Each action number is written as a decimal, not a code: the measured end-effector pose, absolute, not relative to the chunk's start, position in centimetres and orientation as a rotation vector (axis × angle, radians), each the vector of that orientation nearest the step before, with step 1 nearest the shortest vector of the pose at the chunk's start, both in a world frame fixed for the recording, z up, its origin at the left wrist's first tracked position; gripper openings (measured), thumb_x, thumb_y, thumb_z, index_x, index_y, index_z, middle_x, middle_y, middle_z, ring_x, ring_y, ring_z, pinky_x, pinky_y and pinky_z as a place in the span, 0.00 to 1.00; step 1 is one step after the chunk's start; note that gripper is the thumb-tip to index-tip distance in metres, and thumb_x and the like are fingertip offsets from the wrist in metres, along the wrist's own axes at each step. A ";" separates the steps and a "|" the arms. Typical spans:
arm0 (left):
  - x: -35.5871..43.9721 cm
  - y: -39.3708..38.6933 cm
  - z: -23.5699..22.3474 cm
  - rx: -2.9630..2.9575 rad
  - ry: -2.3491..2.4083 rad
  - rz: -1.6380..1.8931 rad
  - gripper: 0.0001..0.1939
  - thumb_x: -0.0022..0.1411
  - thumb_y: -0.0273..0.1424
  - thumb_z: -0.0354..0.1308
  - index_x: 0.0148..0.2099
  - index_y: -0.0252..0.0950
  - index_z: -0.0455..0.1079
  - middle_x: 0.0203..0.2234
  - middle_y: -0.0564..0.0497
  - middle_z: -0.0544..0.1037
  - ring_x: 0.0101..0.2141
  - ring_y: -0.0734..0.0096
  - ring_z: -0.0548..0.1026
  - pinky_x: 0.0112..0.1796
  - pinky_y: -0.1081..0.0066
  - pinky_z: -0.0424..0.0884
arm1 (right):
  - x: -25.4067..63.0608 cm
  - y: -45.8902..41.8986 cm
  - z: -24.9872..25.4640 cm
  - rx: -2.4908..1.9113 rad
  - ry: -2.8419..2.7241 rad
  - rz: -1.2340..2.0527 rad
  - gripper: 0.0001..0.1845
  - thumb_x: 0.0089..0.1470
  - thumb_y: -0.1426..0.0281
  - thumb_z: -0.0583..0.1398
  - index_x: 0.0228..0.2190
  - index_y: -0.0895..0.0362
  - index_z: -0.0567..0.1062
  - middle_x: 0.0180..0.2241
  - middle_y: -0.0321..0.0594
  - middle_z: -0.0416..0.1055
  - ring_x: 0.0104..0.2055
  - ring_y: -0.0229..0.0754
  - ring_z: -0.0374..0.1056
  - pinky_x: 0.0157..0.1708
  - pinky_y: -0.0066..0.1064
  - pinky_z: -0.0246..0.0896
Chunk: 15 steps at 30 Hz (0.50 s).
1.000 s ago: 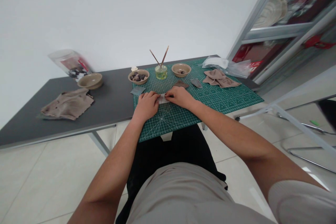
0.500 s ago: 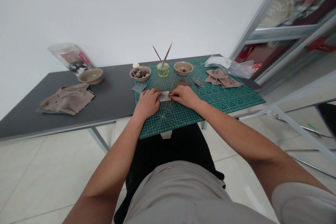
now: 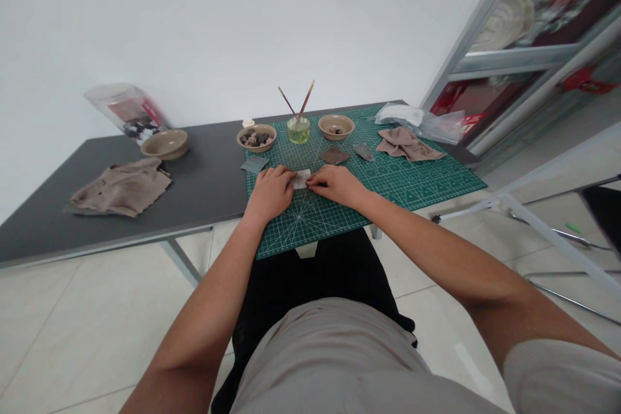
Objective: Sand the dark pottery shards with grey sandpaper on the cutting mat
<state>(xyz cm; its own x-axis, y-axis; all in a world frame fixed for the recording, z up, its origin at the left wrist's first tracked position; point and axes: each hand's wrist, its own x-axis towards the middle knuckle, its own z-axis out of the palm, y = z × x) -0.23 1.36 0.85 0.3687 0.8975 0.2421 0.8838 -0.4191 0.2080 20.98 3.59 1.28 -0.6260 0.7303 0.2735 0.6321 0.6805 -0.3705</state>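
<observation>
On the green cutting mat [image 3: 320, 223], a small whitish flat piece [image 3: 301, 179] lies between my two hands. My left hand [image 3: 272, 193] is closed at its left edge, fingertips curled down on it. From the other side, my right hand [image 3: 339, 185] pinches at the right edge; whether something small sits between those fingertips is too fine to make out. Just beyond my hands are a grey-blue square [image 3: 255, 163], a brown flat piece [image 3: 334, 155] and a grey flat piece [image 3: 363, 152].
A bowl of dark and pinkish lumps [image 3: 257, 138], a glass jar with two sticks [image 3: 298, 131] and another bowl [image 3: 336, 127] stand behind. Brown cloths [image 3: 410, 144] and plastic bags [image 3: 422, 119] lie right; another cloth [image 3: 121, 187] and a bowl [image 3: 165, 143] are left.
The view has shifted slightly, moving everything a little left. My right fingertips sit slightly lower along the whitish piece's right edge. My left hand keeps its place on the piece.
</observation>
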 end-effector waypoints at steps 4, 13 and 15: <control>-0.3 1.6 0.7 2.565 1.652 0.513 0.21 0.69 0.31 0.45 0.58 0.39 0.73 0.53 0.45 0.76 0.53 0.54 0.70 0.58 0.53 0.62 | 21.3 4.2 1.6 -1.101 -2.491 0.312 0.09 0.59 0.72 0.63 0.39 0.56 0.84 0.42 0.41 0.82 0.47 0.46 0.74 0.52 0.36 0.64; -0.1 1.4 0.9 2.560 1.672 0.487 0.20 0.69 0.31 0.45 0.57 0.39 0.73 0.52 0.44 0.76 0.53 0.54 0.71 0.57 0.54 0.63 | 20.0 4.5 1.2 -1.121 -2.512 0.258 0.09 0.60 0.73 0.62 0.38 0.57 0.84 0.40 0.43 0.82 0.47 0.46 0.73 0.51 0.36 0.64; -0.1 1.3 0.9 2.569 1.662 0.492 0.21 0.69 0.31 0.45 0.57 0.38 0.73 0.52 0.45 0.76 0.53 0.54 0.71 0.57 0.54 0.63 | 20.4 4.3 1.0 -1.095 -2.497 0.270 0.09 0.59 0.73 0.63 0.39 0.57 0.84 0.41 0.43 0.82 0.47 0.46 0.74 0.51 0.36 0.64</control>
<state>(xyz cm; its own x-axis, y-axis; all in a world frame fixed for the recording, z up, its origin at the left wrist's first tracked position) -0.11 1.34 0.93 0.3747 0.8954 0.2404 0.8819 -0.4243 0.2057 20.35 4.27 0.99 -0.6138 0.7378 0.2808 0.6607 0.6748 -0.3288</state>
